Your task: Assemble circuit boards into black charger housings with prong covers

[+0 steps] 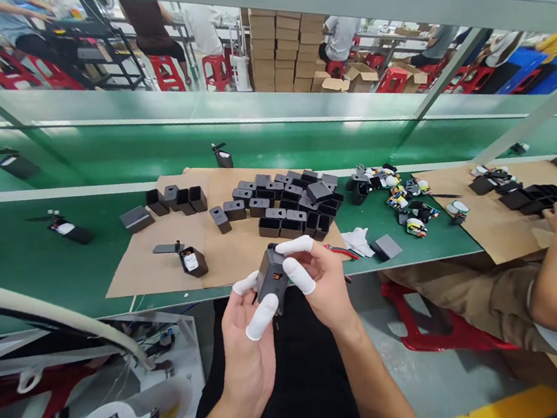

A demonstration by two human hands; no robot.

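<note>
Head view: taking the black box (269, 283) in the hands as the clock's centre, it sits above the lap, just off the near edge of the counter (157, 299). The left-hand grip (249, 346) holds it low down, thumb on the near face; the right-hand grip (323, 281) is closed narrowly about its upper end. Four white finger covers (262, 316) show, two on each hand.

The box looks like light, stiff plastic, probably a little slippery; the small orange part (277, 276) in its face may be the delicate spot, so the sides and end edges seem the best hold.

Counted round the dial: at nine o'clock, one open box with a white label (192, 263) on the cardboard (155, 275); at ten, four boxes in a row (171, 195), with one more box (137, 219) tipped over towards nine. Twelve o'clock has a crowd of boxes (259, 207), over twenty, too packed for an exact count. Towards two lie one red-handled tool (341, 251), one crumpled white cloth (358, 241), one lone box (387, 247) and a heap of small parts (416, 227) that cannot be counted.
</note>
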